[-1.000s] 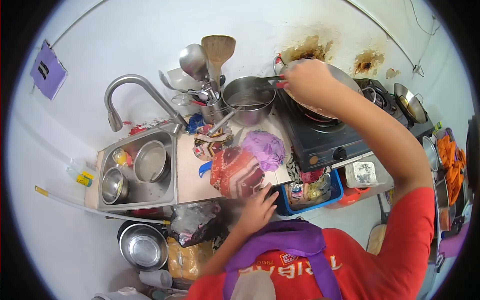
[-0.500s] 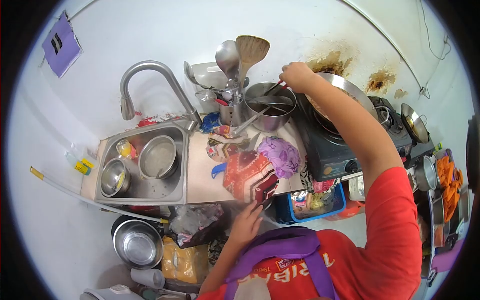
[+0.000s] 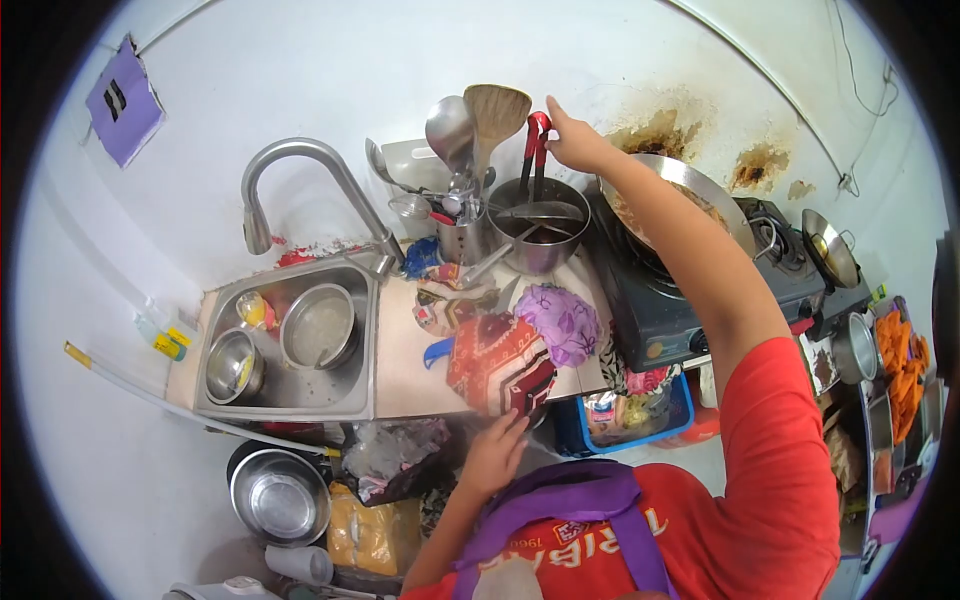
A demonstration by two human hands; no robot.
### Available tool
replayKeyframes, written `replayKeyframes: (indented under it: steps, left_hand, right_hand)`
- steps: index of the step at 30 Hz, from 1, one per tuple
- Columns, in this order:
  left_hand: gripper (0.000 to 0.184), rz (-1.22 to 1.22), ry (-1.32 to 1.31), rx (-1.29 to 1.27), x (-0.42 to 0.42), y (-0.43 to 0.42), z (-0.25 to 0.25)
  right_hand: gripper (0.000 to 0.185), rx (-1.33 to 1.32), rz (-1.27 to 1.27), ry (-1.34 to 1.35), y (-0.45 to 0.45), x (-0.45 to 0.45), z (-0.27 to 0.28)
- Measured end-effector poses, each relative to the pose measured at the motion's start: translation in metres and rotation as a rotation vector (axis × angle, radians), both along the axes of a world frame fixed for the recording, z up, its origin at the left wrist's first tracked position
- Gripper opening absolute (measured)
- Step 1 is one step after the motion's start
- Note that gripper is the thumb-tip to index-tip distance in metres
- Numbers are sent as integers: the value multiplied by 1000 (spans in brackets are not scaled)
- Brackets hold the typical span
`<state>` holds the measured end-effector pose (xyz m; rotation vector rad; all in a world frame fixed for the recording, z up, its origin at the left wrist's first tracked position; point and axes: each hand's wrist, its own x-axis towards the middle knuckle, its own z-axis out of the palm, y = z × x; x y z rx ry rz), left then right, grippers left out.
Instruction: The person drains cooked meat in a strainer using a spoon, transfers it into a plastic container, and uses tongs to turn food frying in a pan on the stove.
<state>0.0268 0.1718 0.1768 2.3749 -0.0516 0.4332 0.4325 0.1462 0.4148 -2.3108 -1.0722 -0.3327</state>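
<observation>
My right hand [image 3: 578, 140] is raised beside the red-and-black handles of tongs [image 3: 537, 132], its fingers apart and off them. The tongs stand upright in a steel pot [image 3: 541, 257] of dark liquid, where a ladle [image 3: 541, 211] also rests. My left hand [image 3: 494, 456] lies at the counter's front edge, fingers stretched out, its tips touching a red patterned cloth [image 3: 500, 362]. Around that cloth are a purple floral cloth [image 3: 560, 325], a second patterned cloth [image 3: 450, 305] and a blue handle [image 3: 437, 351]. A wide pan [image 3: 735, 228] on the stove is partly hidden by my right forearm.
At left is a sink [image 3: 365, 390] with metal bowls [image 3: 320, 325] under a tall faucet [image 3: 310, 148]. A utensil holder [image 3: 462, 242] with a wooden turner [image 3: 494, 105] stands behind. The gas stove [image 3: 650, 325] is right, a blue-rimmed basket [image 3: 640, 438] below.
My right hand has let go of the tongs and moved slightly up and left. The tongs now stand upright in the pot. My left hand stays at the cloth.
</observation>
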Motion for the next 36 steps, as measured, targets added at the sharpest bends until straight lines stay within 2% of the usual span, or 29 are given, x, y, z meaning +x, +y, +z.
replayKeyframes:
  steps: [3, 6, 9, 10, 14, 16, 17, 19, 26, 30, 36]
  left_hand:
    - [36, 8, 3, 9, -2, -1, -1]
    - [36, 36, 7, 34, -4, -2, 3]
    - [36, 29, -10, 4, -2, -2, 1]
    - [36, 14, -29, 5, 0, -2, 1]
    - [36, -73, -56, -26, 11, -9, 5]
    - [36, -113, -46, -23, 19, -12, 10]
    - [36, -131, -40, -5, 24, -15, 11]
    - [36, -177, -25, 27, 34, -22, 14]
    - [37, -432, 8, 96, 76, -54, 16]
    - [38, -587, -3, 130, 103, -84, 11]
    - [38, -814, 174, 167, 135, -140, 11]
  right_hand:
    - [65, 41, -170, 12, -1, 3, 2]
    - [56, 168, -122, -245, -19, 4, 11]
    - [50, 312, 9, -206, -52, -20, 41]
    - [45, 326, 34, -284, -61, -21, 44]
    - [42, 318, 33, -89, -100, -45, 60]
    - [43, 477, 84, -36, -127, -52, 81]
    - [41, 649, 291, -111, -151, -59, 93]
    - [40, 687, 383, -269, -194, -103, 116]
    - [38, 485, 758, -938, -292, -265, 144]
    - [37, 393, 694, -1053, -326, -298, 140]
    - [35, 275, 470, -1101, -382, -317, 135]
